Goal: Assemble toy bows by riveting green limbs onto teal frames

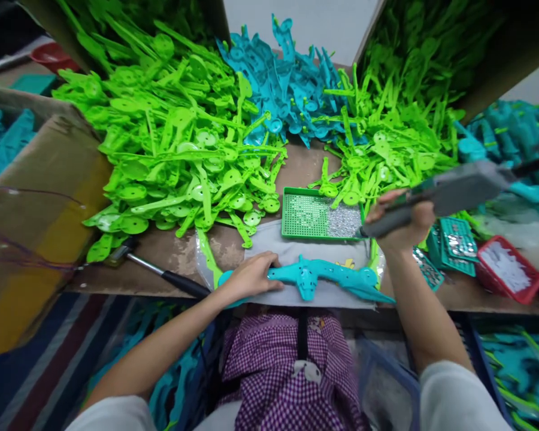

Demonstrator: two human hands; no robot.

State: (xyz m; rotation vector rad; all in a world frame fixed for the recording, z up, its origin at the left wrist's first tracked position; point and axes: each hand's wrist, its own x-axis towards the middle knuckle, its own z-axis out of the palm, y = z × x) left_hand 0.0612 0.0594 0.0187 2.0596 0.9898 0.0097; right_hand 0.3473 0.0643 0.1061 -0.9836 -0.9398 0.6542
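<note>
A long turquoise plastic part (306, 276) lies across a grey cloth (291, 245) at the table's front edge. My left hand (254, 276) grips its left arm, fingers curled over it. A bright green plastic arm (208, 257) stands out from the part's left end, and another green piece (374, 260) is at its right end. My right hand (404, 224) is closed round a grey electric screwdriver (449, 188), its tip pointing left above the right end of the part. Just beyond the part is a green tray (303, 233) of small silver screws.
Heaps of lime green arms (179, 149) and turquoise parts (282, 84) cover the back. A hammer (161, 272) lies at left beside a cardboard box (49, 179). Teal trays (458, 245) and a red basket (507, 269) of white pieces stand at right.
</note>
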